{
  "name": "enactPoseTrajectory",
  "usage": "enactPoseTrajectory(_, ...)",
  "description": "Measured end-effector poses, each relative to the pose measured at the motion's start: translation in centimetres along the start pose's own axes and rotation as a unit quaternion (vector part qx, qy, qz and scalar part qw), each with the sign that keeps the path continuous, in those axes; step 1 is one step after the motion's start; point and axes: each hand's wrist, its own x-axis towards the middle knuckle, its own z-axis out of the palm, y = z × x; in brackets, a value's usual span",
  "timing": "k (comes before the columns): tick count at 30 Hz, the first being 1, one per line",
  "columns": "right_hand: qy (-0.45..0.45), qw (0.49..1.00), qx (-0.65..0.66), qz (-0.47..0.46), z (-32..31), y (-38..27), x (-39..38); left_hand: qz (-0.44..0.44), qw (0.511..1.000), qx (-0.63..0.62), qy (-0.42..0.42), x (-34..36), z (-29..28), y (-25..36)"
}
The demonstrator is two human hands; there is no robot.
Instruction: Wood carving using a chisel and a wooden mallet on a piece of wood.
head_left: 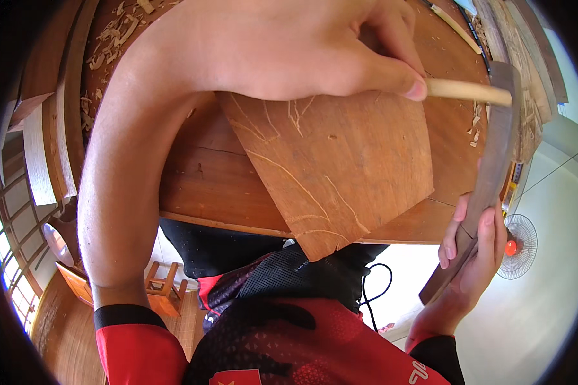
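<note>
My left hand [315, 51] reaches across the top of the view, its fingers closed round a light wooden tool handle [469, 91]. The tool's blade end is hidden behind the hand. At the right, my right hand [475, 247] grips the lower part of a long dark wooden bar [494, 160]. The bar's upper part meets the butt end of the handle, or overlaps it in this view. Below my left hand lies a brown wooden board [359, 163] with several thin pale grooves cut in it; its near corner juts past the table edge.
The board lies on a wooden table [212, 186]. Curled wood shavings [115, 38] are scattered at the far left. Another wooden-handled tool [456, 29] lies at the far right, near stacked strips. A wooden stool [167, 292] and a fan [519, 247] stand beyond the table.
</note>
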Motion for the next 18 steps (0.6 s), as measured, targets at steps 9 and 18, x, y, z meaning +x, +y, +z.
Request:
enactPoseTrajectory(9,0.036,0.999,-0.022,-0.012,0.1,-1.4,1.6,-0.039,0.998,-0.039,0.013,0.4,0.5,-0.4)
enactPoseTrajectory(18,0.014,0.996,-0.087,-0.01,0.0,-2.0,1.7,0.072,0.993,-0.073,0.061,0.0,0.7,-0.9)
